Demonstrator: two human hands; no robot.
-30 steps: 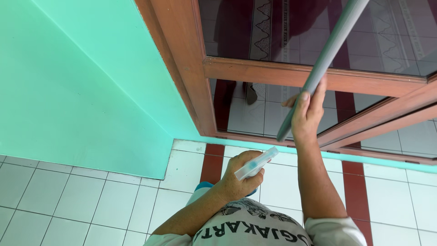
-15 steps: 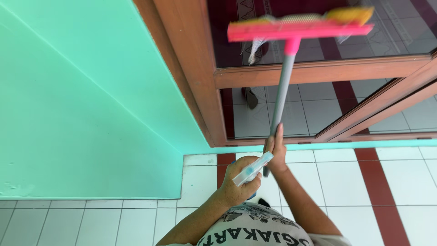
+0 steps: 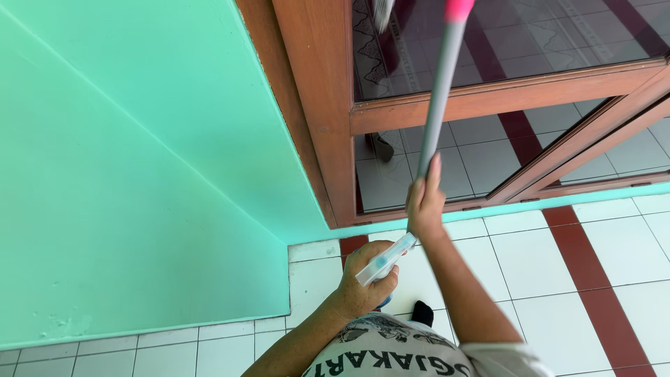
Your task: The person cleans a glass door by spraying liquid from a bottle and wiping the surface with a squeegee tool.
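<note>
Grey pole [image 3: 438, 105] w/ pink collar at top edge of view; long axis runs steep, from lower end in the right hand [image 3: 424, 206] up and slightly rt toward the glass door pane [image 3: 530, 42]. Tool head itself out of frame, so can't say what sits on the end. R fingers closed round the pole's bottom end, index finger laid straight up along the shaft; arm stretched fwd and up. Pole lies above and ahead of that hand, leaning in to the glass. Left hand [image 3: 364, 285] lower and nearer the body, fingers wrapped on a white spray bottle [image 3: 387, 258] w/ pale blue detail, nozzle end angled up-rt, tip just beside the R wrist, maybe touching, can't tell. L hand not on the pole; R hand is the only one gripping it. Around: brown wooden door frame [image 3: 317, 105], lower rail [image 3: 502, 94] crossing behind the pole, second door leaf swung open at rt. Mint-green wall [image 3: 139, 174] at left, meeting white floor tiles [image 3: 628, 251] w/ dark red strip [image 3: 593, 286]. Dark sock toe shows below, near printed white shirt [image 3: 391, 352].
</note>
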